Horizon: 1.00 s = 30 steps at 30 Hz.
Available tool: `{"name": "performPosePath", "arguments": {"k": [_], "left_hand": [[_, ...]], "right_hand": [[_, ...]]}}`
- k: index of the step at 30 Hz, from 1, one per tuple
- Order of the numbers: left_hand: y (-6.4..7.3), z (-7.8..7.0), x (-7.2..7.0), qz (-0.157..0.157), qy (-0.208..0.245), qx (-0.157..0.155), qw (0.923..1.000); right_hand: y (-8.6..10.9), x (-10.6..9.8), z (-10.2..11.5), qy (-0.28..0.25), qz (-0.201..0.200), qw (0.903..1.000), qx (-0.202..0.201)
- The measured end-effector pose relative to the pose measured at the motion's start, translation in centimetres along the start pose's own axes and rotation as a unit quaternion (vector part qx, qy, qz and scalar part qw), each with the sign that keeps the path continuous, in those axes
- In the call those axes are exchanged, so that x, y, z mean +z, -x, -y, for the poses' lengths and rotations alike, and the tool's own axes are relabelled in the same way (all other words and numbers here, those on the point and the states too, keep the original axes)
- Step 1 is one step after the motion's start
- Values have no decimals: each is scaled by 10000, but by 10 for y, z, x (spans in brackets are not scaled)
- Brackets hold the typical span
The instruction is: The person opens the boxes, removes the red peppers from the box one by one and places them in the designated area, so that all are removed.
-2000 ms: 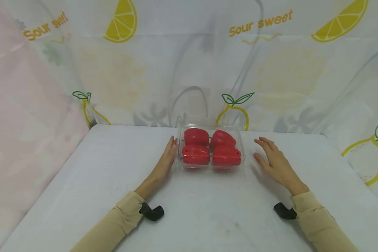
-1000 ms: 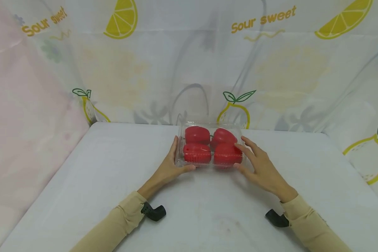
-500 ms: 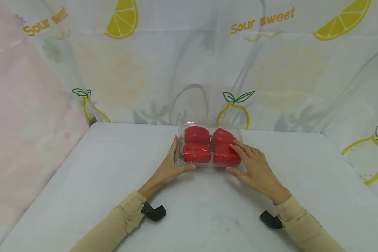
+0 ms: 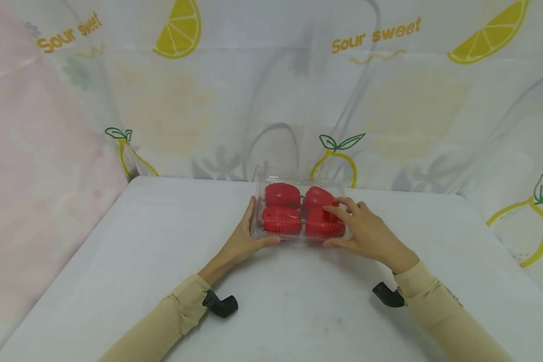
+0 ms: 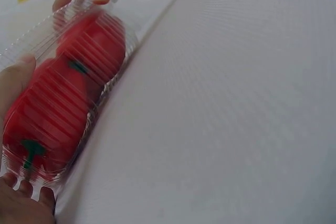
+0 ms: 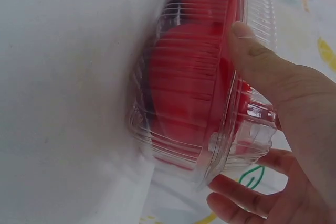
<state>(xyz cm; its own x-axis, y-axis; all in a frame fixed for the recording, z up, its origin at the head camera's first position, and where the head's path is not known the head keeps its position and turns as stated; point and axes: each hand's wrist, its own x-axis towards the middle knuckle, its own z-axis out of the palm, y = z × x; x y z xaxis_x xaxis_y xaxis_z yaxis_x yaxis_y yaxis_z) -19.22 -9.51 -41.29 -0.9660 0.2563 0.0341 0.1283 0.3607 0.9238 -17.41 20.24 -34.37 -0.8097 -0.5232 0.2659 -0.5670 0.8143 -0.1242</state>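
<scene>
Head view: gripping a clear plastic clamshell (image 4: 303, 232) of four red bell peppers (image 4: 282, 221) by both ends

Resting on the white counter (image 4: 136, 251), with the back edge of the counter just behind the clamshell. Packed inside the clamshell in two rows of two, beneath ribbed clear plastic, with green stems (image 5: 32, 149) showing through it in the left wrist view.

At the left end of the clamshell, the left hand (image 4: 239, 241): gripping the near corner, with fingers (image 4: 250, 207) along the left wall and thumb across the front edge. At the right end of the clamshell, the right hand (image 4: 366, 232): gripping that end, with thumb at the front edge and some fingers bent over the top, touching the plastic above the right-hand peppers. In the right wrist view, thumb set against the front side of the clamshell, other fingers at its end.

In front of the clamshell and out to either side, tan sleeves (image 4: 441, 309) and small black wrist devices (image 4: 220, 305). Directly in front of the clamshell, faint smudges on the counter. Behind the clamshell, white cloth (image 4: 235, 100) printed with lemons, lemon slices and orange "Sour sweet" lettering (image 4: 376, 35). Well to the left of the clamshell, pinkish cloth (image 4: 31, 151).
</scene>
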Motion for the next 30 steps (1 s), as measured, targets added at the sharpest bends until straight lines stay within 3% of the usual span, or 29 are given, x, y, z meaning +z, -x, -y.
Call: {"name": "performPosePath", "arguments": {"k": [14, 21, 30], "left_hand": [[0, 1, -1, 11, 129, -22, 9999], [-1, 0, -2, -7, 176, -18, 9998], [0, 1, 0, -7, 173, 3, 9999]], "right_hand": [[-2, -7, -10, -377, 312, 9988, 4], [2, -6, -10, 197, 331, 9991, -173], [7, -2, -6, 963, -106, 9921, -800]]}}
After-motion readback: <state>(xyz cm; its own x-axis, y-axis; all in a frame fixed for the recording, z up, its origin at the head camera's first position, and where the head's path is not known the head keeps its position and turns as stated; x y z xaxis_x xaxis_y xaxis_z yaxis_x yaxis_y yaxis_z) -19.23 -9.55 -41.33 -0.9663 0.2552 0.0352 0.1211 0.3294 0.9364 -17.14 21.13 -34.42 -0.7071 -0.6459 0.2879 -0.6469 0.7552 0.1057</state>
